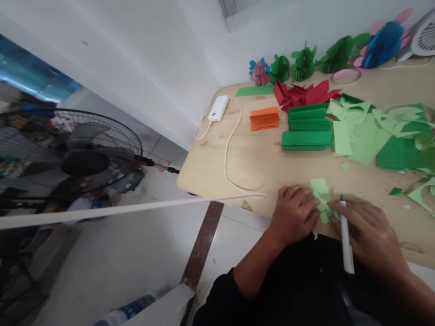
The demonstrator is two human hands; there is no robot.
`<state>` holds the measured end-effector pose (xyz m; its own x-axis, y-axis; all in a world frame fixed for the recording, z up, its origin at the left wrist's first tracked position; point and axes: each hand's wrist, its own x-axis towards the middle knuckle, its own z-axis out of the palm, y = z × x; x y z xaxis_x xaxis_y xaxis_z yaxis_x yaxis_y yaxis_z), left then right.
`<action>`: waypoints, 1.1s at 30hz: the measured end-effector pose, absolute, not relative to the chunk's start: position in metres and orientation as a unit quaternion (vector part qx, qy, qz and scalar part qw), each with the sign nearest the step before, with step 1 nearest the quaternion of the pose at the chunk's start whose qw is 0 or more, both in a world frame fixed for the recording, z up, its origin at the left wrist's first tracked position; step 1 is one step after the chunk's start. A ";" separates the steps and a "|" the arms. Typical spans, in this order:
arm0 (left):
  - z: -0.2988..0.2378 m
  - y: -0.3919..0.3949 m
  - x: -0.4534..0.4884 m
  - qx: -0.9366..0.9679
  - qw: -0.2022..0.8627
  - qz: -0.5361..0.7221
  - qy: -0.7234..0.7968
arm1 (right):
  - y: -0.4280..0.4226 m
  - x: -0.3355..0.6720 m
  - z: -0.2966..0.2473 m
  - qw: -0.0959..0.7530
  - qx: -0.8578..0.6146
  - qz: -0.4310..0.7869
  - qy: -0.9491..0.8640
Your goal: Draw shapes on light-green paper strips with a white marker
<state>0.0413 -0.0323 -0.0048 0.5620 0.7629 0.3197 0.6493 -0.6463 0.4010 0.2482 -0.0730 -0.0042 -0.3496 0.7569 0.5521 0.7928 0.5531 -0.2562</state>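
My left hand [295,213] rests at the near edge of the wooden table [238,158], fingers curled down onto a small piece of light green paper [321,192]. My right hand [370,235] grips a white pen [345,240], its tip touching the same paper. The two hands are close together over the paper piece.
Folded dark green [307,129], orange [264,118] and red [302,94] paper lie further back, with light green scraps [363,131] at right. Paper flowers [304,63] line the wall. A white power bank [218,108] with cable sits at left. A black floor fan [74,158] stands off the table's left.
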 end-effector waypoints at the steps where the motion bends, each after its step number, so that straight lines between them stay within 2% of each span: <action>1: -0.005 -0.033 0.041 0.876 0.120 0.236 0.403 | -0.073 0.249 -0.005 0.319 -0.470 -0.030 -0.822; 33: -0.008 -0.034 0.041 0.871 0.115 0.257 0.402 | -0.074 0.248 -0.002 0.322 -0.463 -0.032 -0.825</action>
